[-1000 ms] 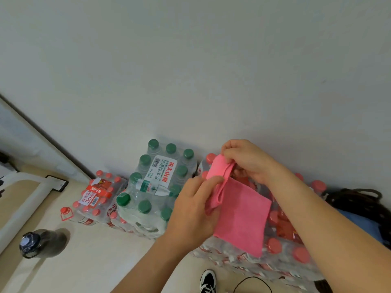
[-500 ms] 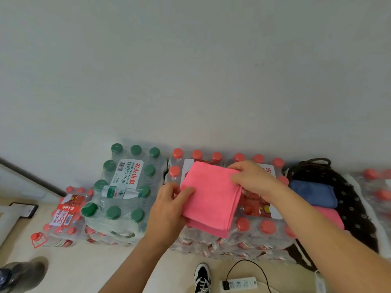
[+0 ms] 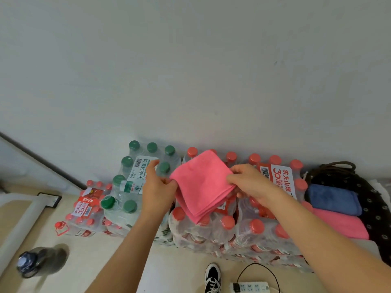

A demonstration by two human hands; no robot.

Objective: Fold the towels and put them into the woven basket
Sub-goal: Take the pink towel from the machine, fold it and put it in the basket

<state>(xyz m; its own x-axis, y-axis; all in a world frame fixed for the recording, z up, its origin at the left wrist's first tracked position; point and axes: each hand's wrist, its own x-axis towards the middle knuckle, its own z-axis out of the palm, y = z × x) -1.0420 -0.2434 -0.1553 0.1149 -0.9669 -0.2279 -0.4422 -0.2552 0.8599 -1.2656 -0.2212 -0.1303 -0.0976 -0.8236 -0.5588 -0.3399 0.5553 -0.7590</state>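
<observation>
Left arm: bare forearm, enters at the bottom edge left of centre and rises to the middle of the frame.
Its left hand [image 3: 157,191]: back toward the camera, fingertips pinching the left corner of a folded pink towel [image 3: 201,182]; one digit stands free, pointing upward.
Right arm: bare forearm, enters at the lower right edge and runs diagonally up-left to mid-frame.
Its right hand [image 3: 251,182]: knuckles up, fingers curled over the towel's right corner, digits above and below the cloth.
Both hands: roughly level, apart, the towel spanning the gap between them.
Foot: one black-and-white shoe [image 3: 212,278], bottom centre.
</observation>
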